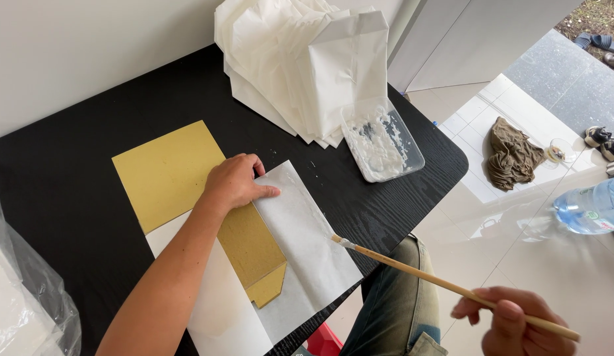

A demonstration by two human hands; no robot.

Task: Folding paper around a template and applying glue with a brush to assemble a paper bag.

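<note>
The paper [307, 237] is lying up-left of the right hand [515, 323], which is gripping a brush [445, 283] pointing at it, while the left hand [236, 181] is pressing it flat.

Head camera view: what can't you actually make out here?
- White paper: its part beneath the gold card and left hand is hidden.
- Plastic bag: cut off by the left edge.
- Right hand: partly cut by the bottom edge, gripping the brush.
- Tray: white contents unidentifiable.

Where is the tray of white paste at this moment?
The tray of white paste sits at the black table's far right edge, against the stack of white paper bags.
</note>
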